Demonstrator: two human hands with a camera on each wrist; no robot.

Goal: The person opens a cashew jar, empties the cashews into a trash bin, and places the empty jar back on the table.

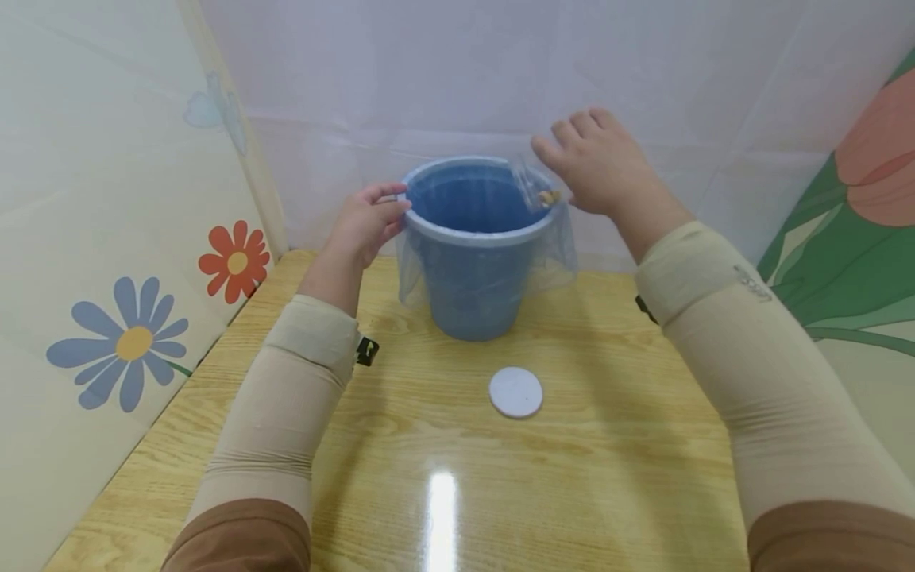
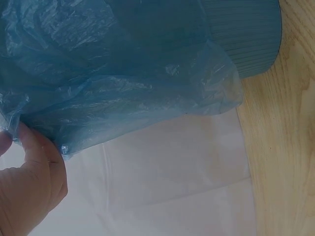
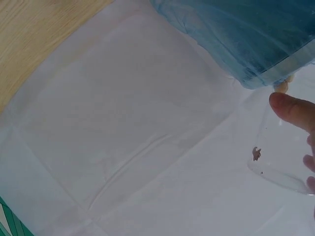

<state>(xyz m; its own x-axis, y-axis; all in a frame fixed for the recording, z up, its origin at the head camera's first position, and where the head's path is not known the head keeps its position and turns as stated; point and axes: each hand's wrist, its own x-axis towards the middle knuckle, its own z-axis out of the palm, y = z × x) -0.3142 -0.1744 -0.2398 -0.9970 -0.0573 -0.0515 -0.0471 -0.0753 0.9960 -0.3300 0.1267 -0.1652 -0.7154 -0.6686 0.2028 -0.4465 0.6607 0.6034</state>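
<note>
A blue bucket (image 1: 473,294) stands on the table, with a thin translucent blue plastic bag (image 1: 557,254) folded over its rim. At the rim's left side my left hand (image 1: 363,224) pinches the bag between thumb and fingers, also seen with the left hand (image 2: 32,179) in the left wrist view. My right hand (image 1: 596,168) grips a clear container (image 1: 524,179), tipped over the right side of the bucket's opening. Tan bits (image 1: 549,198) lie near the container's mouth. In the right wrist view a brown scrap (image 3: 256,153) clings inside near the container's base.
A round white disc (image 1: 516,392) lies flat on the wooden table (image 1: 400,445), in front of the bucket. Behind the bucket hangs a pale sheet (image 1: 443,71). Flower-printed panels flank the table at left and right.
</note>
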